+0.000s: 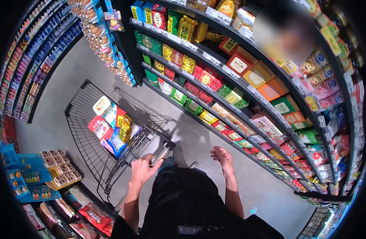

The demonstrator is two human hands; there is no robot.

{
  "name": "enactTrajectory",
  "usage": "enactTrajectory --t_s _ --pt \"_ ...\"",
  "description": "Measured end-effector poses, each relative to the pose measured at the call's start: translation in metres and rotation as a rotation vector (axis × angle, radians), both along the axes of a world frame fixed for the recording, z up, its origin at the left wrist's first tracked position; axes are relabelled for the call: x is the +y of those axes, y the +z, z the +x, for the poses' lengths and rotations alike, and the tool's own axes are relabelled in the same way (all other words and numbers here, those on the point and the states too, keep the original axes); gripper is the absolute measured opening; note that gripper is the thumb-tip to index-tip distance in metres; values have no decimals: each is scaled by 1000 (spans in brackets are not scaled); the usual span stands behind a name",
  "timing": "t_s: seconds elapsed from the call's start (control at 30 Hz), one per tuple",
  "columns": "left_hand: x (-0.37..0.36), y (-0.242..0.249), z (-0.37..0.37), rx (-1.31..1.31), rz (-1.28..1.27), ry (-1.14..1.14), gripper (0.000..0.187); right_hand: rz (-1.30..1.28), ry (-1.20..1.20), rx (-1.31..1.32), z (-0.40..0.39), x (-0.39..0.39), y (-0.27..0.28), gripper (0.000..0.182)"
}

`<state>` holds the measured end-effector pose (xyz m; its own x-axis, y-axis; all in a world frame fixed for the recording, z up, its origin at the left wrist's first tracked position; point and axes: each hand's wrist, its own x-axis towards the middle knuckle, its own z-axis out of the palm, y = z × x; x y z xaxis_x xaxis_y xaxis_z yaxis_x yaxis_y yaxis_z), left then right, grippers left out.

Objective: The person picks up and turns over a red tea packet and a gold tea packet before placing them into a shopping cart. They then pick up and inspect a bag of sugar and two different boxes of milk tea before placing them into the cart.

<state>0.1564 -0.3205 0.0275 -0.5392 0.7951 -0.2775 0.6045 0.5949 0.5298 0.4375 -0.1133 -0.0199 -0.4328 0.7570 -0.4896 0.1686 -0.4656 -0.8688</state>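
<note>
**Shopping cart, one hand on, loosely loaded**

Landmark: cart [67,109], wire basket. Within: white tub [101,105], red-and-white bag [98,126], gold packet [124,130], blue packet [119,144]. Grip, left hand [143,171]: curled on the cart's handle [162,153]. Grip, right hand [223,159]: empty, loosely open, right of the cart, between it and stocked shelving [183,43]. Handling: even pressure steers best; free fingers best kept off shelf edges.

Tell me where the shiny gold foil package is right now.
In the head view, the gold foil package lies inside the black wire shopping cart on the left side, beside a blue plastic packet, beyond the left hand.
</note>
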Motion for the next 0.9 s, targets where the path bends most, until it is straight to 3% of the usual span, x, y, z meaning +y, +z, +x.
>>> enactTrajectory --t_s 0.2,0.3,0.37,0.43,0.57,0.73,0.83,0.9 --pt "21 16 -25 -131 140 -121 43 15 -13 -140 -40 10 5 27" --pt "25 6 -37 -286 241 -248 42 26 -23 -168 -57 8 17 26" --pt "29 -2 -43 -252 273 -324 41 42 5 -182 -61 7 20 27" --pt "39 -9 -51 -89 125 -550 42 38 -11 -201 -59 8 15 27" --pt "64 0 -58 -90 -70 -717 47 32 -12 -250 -44 7 12 27" --pt "80 -5 -65 -123 -69 -773 51 26 -24 -299 -42 18 14 28" --pt "77 -3 -62 -218 -65 -696 50 41 -21 -285 -48 23 18 28" --pt "71 0 -59 -152 170 -579 46 63 -17 -272 -55 25 18 28"
